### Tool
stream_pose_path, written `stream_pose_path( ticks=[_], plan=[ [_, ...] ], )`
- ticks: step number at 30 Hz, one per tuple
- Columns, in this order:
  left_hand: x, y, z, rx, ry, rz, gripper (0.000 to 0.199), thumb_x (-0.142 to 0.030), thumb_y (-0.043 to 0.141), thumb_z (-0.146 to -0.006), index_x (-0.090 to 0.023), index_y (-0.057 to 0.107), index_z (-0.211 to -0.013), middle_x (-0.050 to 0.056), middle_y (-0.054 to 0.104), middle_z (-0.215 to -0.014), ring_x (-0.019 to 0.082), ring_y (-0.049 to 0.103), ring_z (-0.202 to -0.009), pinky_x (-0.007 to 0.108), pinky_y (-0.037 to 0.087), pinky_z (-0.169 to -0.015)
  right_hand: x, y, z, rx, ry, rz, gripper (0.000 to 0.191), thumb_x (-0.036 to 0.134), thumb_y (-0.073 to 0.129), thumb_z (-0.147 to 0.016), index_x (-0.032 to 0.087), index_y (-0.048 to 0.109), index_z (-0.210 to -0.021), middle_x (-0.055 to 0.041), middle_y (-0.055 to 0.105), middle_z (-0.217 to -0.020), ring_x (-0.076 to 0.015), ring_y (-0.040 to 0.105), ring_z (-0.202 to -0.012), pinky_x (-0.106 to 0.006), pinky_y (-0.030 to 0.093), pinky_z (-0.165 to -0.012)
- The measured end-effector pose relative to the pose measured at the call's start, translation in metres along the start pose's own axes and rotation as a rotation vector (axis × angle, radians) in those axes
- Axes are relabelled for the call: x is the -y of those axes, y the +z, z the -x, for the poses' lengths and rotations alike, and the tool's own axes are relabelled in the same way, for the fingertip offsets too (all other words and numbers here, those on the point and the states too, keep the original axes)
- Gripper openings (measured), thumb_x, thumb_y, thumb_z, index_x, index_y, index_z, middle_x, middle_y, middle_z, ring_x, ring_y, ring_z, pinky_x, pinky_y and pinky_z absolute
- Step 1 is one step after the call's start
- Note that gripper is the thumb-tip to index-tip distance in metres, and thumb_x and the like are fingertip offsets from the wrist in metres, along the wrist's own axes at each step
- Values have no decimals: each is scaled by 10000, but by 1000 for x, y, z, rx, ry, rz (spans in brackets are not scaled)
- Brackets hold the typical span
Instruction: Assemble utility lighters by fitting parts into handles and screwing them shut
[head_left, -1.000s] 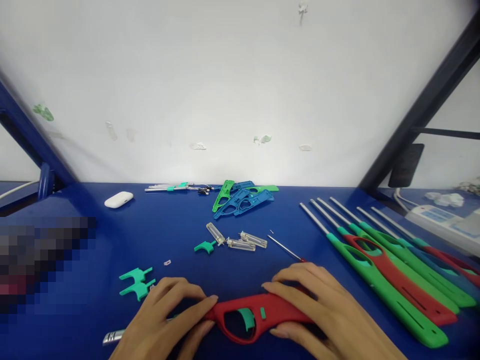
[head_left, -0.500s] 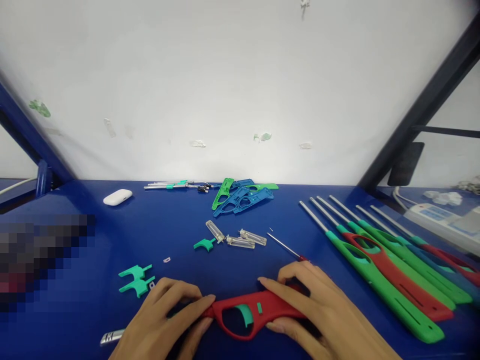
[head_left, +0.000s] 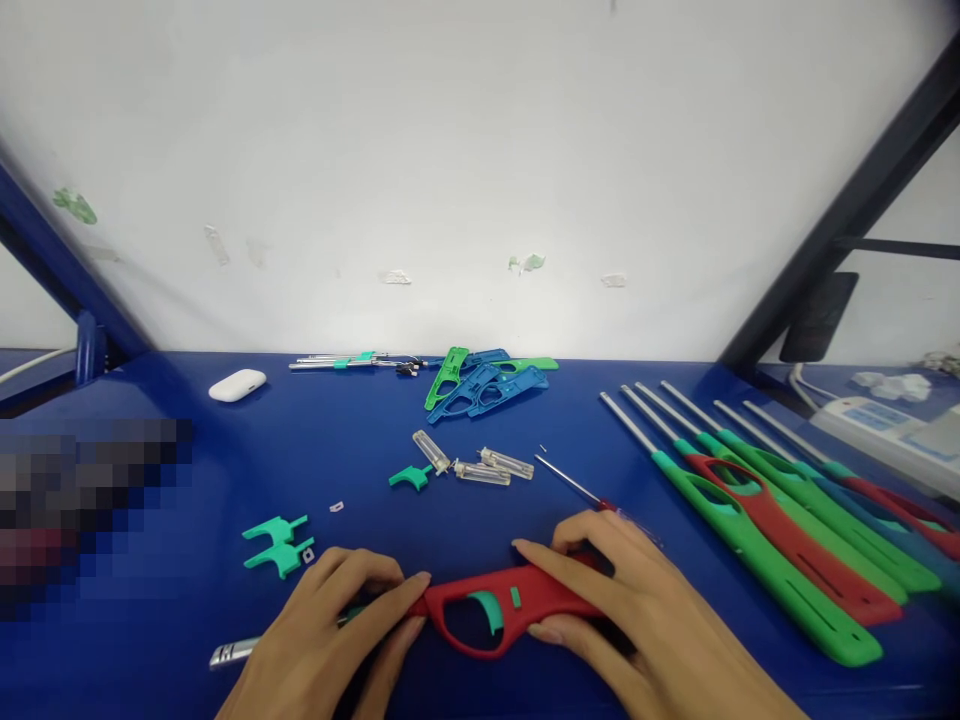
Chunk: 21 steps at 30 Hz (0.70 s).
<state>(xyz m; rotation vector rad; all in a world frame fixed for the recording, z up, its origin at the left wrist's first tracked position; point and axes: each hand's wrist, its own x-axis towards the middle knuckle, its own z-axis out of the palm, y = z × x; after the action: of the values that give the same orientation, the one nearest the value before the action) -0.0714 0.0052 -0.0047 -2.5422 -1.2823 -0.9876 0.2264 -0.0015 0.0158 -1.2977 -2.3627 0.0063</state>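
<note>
A red long-neck lighter (head_left: 504,606) with a green trigger lies near the table's front edge, between both hands. My left hand (head_left: 337,630) pinches its front end, where the metal tube (head_left: 231,652) passes under the palm and sticks out at the left. My right hand (head_left: 637,610) is closed around the handle, thumb on the near side and fingers on the far side; the handle's rear end is hidden. Just beyond the right hand lies a screwdriver (head_left: 574,480) with a red handle. Green trigger pieces (head_left: 279,547) and a tiny pale part (head_left: 308,556) lie beyond the left hand.
Clear fuel tanks (head_left: 481,472) and another green trigger (head_left: 411,477) lie mid-table. Blue and green handle shells (head_left: 487,388) and metal tubes (head_left: 337,364) are at the back, beside a white case (head_left: 238,385). Several assembled lighters (head_left: 765,540) line the right; a power strip (head_left: 862,428) stands beyond.
The view has shifted slightly, so the tabletop things appear a little higher. Both hands keep their hold on the red lighter, with almost no movement.
</note>
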Motion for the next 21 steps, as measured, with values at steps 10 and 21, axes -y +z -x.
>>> stream_pose_path(
  ticks=[10,21],
  plan=[
    [-9,-7,-11,-37,37,-72,275,-400,494,-1112,-310,746,-1175,-12,742,-980,142,765,-864,257,624,-955,-2,0,6,16,37,-27,383,501,479,-1116,395,638,-1447,-44,712,-1256,-241,738,-1173,-415,643,-995],
    [-6,-6,-1,78,2,-58,254,-371,537,-1091,-312,734,-1239,5,740,-1066,164,760,-942,283,619,-982,-2,0,7,3,52,-48,363,488,509,-1107,367,689,-1398,-53,727,-1238,-243,741,-1151,-401,655,-971]
  ],
)
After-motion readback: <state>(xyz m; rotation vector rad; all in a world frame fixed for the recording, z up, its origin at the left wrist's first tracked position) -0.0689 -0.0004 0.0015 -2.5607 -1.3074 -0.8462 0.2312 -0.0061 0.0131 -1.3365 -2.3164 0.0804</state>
